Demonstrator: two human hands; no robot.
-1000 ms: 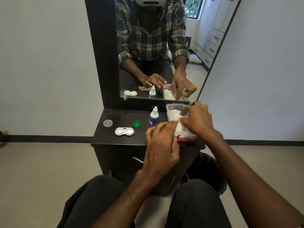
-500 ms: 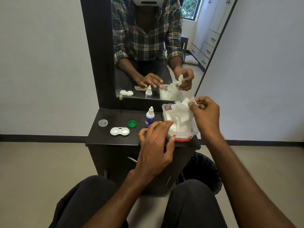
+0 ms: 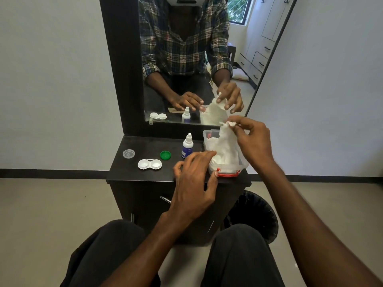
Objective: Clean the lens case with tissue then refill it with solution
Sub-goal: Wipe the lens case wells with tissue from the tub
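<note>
Your right hand (image 3: 253, 141) is pinching the soft, light tissue (image 3: 226, 146) at its top corner; it tears easily. Your left hand (image 3: 193, 183) is resting spread-fingered on the tissue box (image 3: 238, 167).

Dark vanity top (image 3: 145, 146), perhaps laminate, bearing clear lid (image 3: 128, 153), lens case (image 3: 149, 164), green cap (image 3: 165, 155), solution bottle (image 3: 187, 145), tissue box (image 3: 241, 165)

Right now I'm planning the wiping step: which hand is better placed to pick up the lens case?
Left. The left hand rests on the tissue box, holding nothing, nearer the lens case. The right hand pinches the tissue and sits farther away.
</note>
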